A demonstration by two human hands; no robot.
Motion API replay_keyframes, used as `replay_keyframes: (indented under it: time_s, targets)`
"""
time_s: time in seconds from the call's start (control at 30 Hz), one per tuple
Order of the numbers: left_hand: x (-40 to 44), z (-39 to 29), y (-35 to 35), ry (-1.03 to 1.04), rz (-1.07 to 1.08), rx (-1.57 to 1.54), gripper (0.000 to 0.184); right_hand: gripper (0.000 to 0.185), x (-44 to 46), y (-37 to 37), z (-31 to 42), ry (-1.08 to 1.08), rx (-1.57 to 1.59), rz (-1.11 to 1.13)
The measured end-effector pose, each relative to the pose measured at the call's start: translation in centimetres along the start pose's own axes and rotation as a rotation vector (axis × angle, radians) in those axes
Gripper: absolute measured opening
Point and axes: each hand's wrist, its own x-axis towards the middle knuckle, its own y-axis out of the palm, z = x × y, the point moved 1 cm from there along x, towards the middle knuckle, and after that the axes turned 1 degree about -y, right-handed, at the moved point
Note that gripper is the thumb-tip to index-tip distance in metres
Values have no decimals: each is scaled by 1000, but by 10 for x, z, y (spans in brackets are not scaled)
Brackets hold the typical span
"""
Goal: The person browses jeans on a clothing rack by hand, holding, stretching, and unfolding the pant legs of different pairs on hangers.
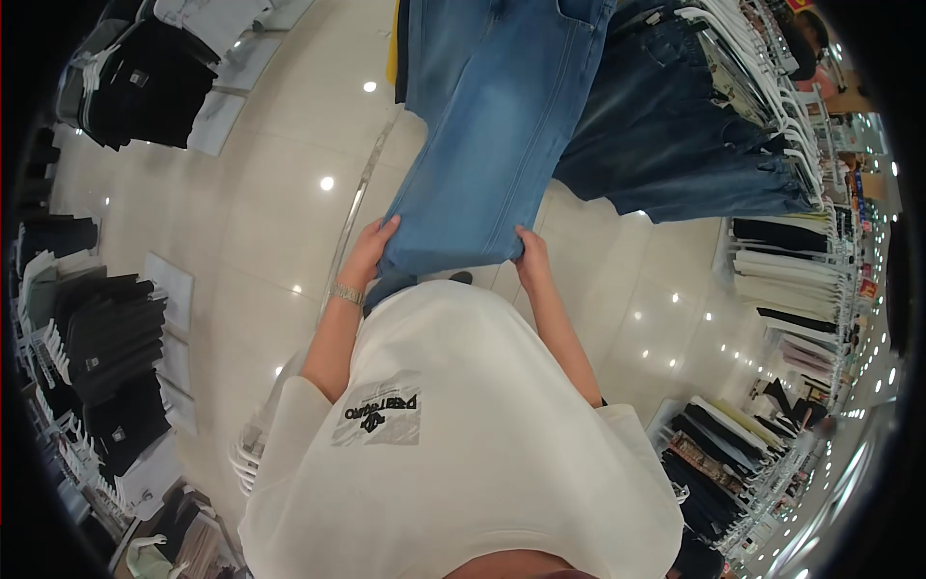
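White cloth fills the nearest part of the view at 6 o'clock: the wearer's T-shirt (492,386), with a grey printed patch (376,409) at 7 o'clock whose lettering reads upside down from here. Both bare forearms reach forward from the sleeves. The left hand (367,253), with a metallic band (346,292) at its wrist, is at 10 o'clock; the right hand (531,255) is at 2. Each pinches one side of the lower end of a pair of blue jeans (482,154), the thumb lying over the denim and the other fingers mostly hidden by it. The jeans stretch between the two hands and run up to 12 o'clock, where they leave the view.

Just below the denim's edge, part of a dark shoe (462,277) shows on the glossy tiled floor (260,222), which reflects the ceiling lights. Beside the jeans, at 1 to 2 o'clock, dark denim garments (666,125) hang from white hangers (796,125). Farther out, pale and black garments (786,275) are racked at 3, and mixed clothes (723,444) at 4. Across the floor, black garments (149,87) hang at 10 and dark grey and black clothing (116,338) at 8 to 9.
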Motion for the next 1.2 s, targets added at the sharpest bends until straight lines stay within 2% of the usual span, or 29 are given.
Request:
replay_keyframes:
  time_s: [0.13,0.27,0.37,0.43,0.57,0.67,0.77,0.87,0.9,1.0,1.1,1.2]
  targets:
    - [-9,-34,20,14,49,-152,47,34,-16,28,44,-56,183,79]
    - [-14,-53,35,62,155,-272,45,49,-42,48,82,-55,428,285]
    - [-21,-60,46,74,221,-332,44,57,-42,43,80,-16,397,424]
    - [-24,-65,54,81,248,-359,43,59,-40,45,68,36,254,442]
    - [-26,-69,61,101,261,-377,44,63,-43,49,48,136,-19,453]
    - [-20,-65,54,105,267,-365,47,61,-42,42,38,150,-52,394]
    - [-23,-66,54,110,275,-370,46,59,-45,39,49,142,106,275]
    - [-26,-70,58,105,312,-387,46,59,-46,31,66,17,384,308]
    - [-27,-71,59,102,327,-394,46,63,-47,24,69,47,574,309]
    - [-30,-75,68,120,426,-444,46,65,-48,24,79,-42,409,450]
    - [-32,-79,78,135,381,-397,49,68,-53,44,76,-49,-92,417]
    - [-39,-86,84,153,335,-339,50,67,-54,51,68,34,-58,327]
